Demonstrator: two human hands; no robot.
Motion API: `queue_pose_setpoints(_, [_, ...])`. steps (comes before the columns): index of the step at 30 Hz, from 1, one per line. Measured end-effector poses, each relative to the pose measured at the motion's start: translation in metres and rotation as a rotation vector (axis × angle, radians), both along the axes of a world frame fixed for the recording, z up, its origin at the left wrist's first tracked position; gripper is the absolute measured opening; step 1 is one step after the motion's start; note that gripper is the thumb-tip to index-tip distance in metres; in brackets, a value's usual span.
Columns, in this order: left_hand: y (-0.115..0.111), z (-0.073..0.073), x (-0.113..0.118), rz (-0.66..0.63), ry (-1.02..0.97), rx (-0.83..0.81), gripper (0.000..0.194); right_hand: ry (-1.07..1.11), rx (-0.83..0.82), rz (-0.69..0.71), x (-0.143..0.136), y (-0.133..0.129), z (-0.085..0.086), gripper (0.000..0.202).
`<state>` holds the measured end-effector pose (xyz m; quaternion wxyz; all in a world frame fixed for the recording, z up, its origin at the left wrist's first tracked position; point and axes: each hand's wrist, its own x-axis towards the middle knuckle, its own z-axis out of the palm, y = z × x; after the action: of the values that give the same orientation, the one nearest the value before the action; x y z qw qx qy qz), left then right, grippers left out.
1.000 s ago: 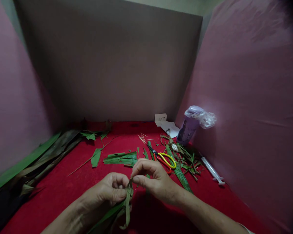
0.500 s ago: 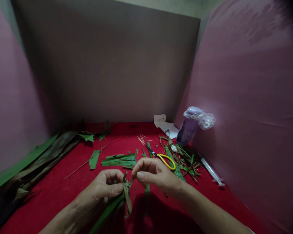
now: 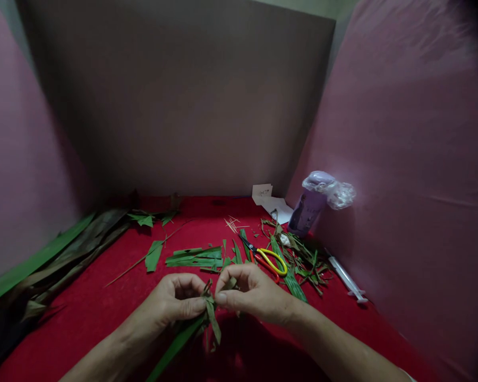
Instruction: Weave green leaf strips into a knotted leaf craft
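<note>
Between thumb and fingers, my left hand (image 3: pixel 174 300) pinches a bundle of leaf strips (image 3: pixel 212 317), with dry brownish-green ends hanging down. A long green leaf (image 3: pixel 179 345) runs from under this hand toward the lower edge. Close against it on the right, my right hand (image 3: pixel 252 294) is closed in a pinch on a dried leaf strip (image 3: pixel 231 284) that shows between its fingers. The fingertips of both hands nearly meet at the bundle. Just beyond the right hand lie scissors (image 3: pixel 267 259) with one yellow and one red handle.
Cut green leaf pieces (image 3: pixel 195 257) lie on the red cloth (image 3: pixel 103 313). Toothpicks (image 3: pixel 231 224) are behind them. Leaf scraps (image 3: pixel 302 260), a syringe (image 3: pixel 347 278) and a plastic-wrapped purple bottle (image 3: pixel 308 207) stand or lie right. Long leaves (image 3: pixel 75 244) line the left; white papers (image 3: pixel 276 208) lie behind.
My right hand has come slightly lower and closer to the left hand, its fingertips now at the bundle. More of the scissors' red handle shows. The view has shifted slightly.
</note>
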<state>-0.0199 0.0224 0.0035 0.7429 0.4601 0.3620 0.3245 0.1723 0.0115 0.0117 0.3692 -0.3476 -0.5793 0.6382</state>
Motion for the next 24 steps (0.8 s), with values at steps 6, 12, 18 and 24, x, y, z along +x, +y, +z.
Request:
queue_pose_setpoints(6, [0.000,-0.001,0.001,-0.039,-0.012,0.041,0.020,0.007,-0.058,0.024,-0.005,-0.005,-0.005,0.013])
queue_pose_setpoints(12, [0.001,-0.003,-0.003,-0.020,0.015,0.043,0.017,0.058,-0.118,-0.047,-0.006,-0.004,-0.004,0.019])
queue_pose_setpoints(18, [-0.003,-0.002,0.000,-0.029,0.016,0.040,0.018,-0.024,-0.024,-0.059,-0.007,-0.003,-0.007,0.025])
queue_pose_setpoints(24, [-0.003,-0.002,0.003,-0.050,-0.023,0.050,0.019,0.006,-0.020,-0.008,-0.011,-0.006,-0.015,0.021])
